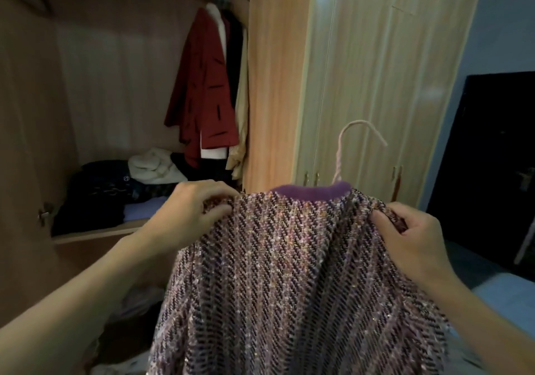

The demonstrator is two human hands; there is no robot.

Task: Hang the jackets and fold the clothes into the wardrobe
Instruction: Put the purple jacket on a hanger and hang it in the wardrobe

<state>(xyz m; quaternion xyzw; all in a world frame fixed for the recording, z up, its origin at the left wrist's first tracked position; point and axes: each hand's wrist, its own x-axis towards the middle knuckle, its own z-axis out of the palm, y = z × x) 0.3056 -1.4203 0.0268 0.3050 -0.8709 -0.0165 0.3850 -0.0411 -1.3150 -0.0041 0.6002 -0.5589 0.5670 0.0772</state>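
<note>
Head view: left hand (185, 212) and right hand (411, 235) pinch the shoulders of a purple tweed jacket (289, 273) on a pink hanger (359, 131), fingers (385, 221) curled into the fabric, beside the open wardrobe (272, 85).

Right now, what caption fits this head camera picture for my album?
Left hand and right hand grip a purple tweed jacket on its hanger before the open wardrobe.

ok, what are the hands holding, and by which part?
The purple tweed jacket, on its pink hanger. The left hand pinches the fabric at one shoulder, the right hand at the other.
</note>
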